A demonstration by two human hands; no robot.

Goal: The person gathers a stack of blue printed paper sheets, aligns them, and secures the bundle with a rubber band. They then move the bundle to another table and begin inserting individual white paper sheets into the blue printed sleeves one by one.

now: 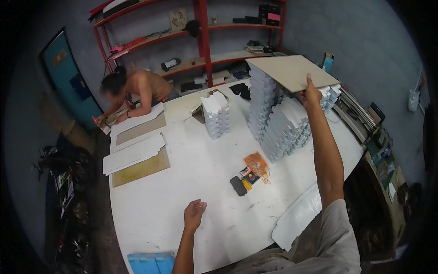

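Observation:
My right hand [312, 95] reaches far forward and grips the near edge of a flat beige board [292, 71], thumb on top and fingers underneath. The board lies across the top of tall stacks of folded grey-white cartons [261, 102]. A lower leaning stack of the same cartons [285, 125] is just in front, below my right forearm. My left hand [195, 214] hovers over the white table [214, 173] near its front, loosely curled, fingers apart and holding nothing. Beyond it lie an orange plastic bag [257, 165], a dark case [238, 186] and small packets.
A smaller carton stack [216, 116] stands mid-table. Flat white sheets [134, 154] on boards lie at the left. A co-worker [141, 89] leans over the far left corner. Blue packs [152, 262] and a white plastic-wrapped bundle [299, 214] sit along the near edge. Red shelves [204, 41] line the back.

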